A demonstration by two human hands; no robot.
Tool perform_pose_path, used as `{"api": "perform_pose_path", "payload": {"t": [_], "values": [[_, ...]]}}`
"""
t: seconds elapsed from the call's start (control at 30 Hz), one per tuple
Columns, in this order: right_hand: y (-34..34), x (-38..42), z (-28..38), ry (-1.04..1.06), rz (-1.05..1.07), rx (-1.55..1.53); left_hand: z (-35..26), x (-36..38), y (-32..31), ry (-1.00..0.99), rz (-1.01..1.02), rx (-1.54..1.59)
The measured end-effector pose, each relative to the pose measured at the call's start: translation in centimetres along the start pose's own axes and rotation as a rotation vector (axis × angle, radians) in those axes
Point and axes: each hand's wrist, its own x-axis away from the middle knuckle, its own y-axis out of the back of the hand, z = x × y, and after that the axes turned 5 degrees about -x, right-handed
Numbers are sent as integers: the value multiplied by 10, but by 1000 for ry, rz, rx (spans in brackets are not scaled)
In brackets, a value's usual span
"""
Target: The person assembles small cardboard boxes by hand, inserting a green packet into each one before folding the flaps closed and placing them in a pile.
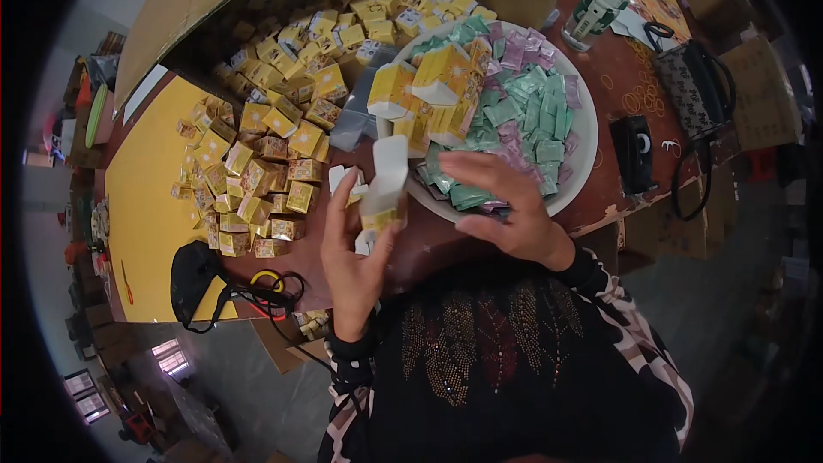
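The left hand (351, 261) rises from the lower middle of the frame, palm turned toward the camera, fingers and thumb closed around the lower, yellow-printed end of a small carton (386, 184). The carton stands upright just left of the frame's centre, its white top flaps open. Behind the fingers a second white flap or carton shows, but the hand hides most of it and I cannot tell which it is.

The right hand (506, 206) lies just right of centre, knuckles up, fingers spread and bent down onto the near rim of a white bowl (587, 133). Its fingertips rest among green and pink sachets (531, 107); whether they have pinched one cannot be made out, as the fingers cover what is beneath.

A few yellow boxes (429, 90) are stacked in the bowl's left part, above the held carton. Further left and up, a heap of finished yellow boxes (266, 146) spreads over the worktop (617, 77) and a yellow sheet (146, 197). A black cable and device (197, 279) lie at lower left.

At upper right stand a bottle (596, 9), a black object (633, 153) and a patterned bag (694, 90), the latter partly lost in the lens's dark edge. The dark, sequinned garment fills the bottom, hiding the worktop's near edge.
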Motion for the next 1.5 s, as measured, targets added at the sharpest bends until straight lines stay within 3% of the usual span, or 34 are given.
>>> {"api": "perform_pose_path", "payload": {"t": [0.13, 0.23, 0.4, 0.5, 0.57, 0.7, 0.73, 0.83, 0.93, 1.1, 1.37, 1.5], "values": [[-17, 1, 2, 7, 27, -111, -7, 2, -38, -31, 109, 402], [-14, 8, 1, -44, -4, -186, 3, 1, -47, -181, 201, 381], [-7, 13, -7, -10, -3, -174, 4, 3, -40, -122, 357, 440], [-4, 11, -9, -149, 117, -255, 4, 6, -42, -110, 386, 496], [-8, 6, -16, 97, 84, -173, 5, 7, -42, -66, 381, 545], [-3, 7, -14, 68, 154, -43, 11, 7, -38, -32, 435, 573], [-2, 4, -13, 143, 132, 12, 12, 8, -38, -18, 450, 569], [0, 1, -12, 227, 112, 58, 19, 11, -42, 15, 407, 686], [-1, 2, -9, 241, 126, 68, 16, 8, -48, -74, 300, 679], [-7, 3, -10, 251, 104, -3, 5, 0, -44, -35, 250, 637], [-2, 6, -7, 78, 101, -357, 0, 1, -42, -39, 268, 554], [-1, 6, 0, -42, 74, -359, -4, 0, -43, -103, 238, 369]]}}
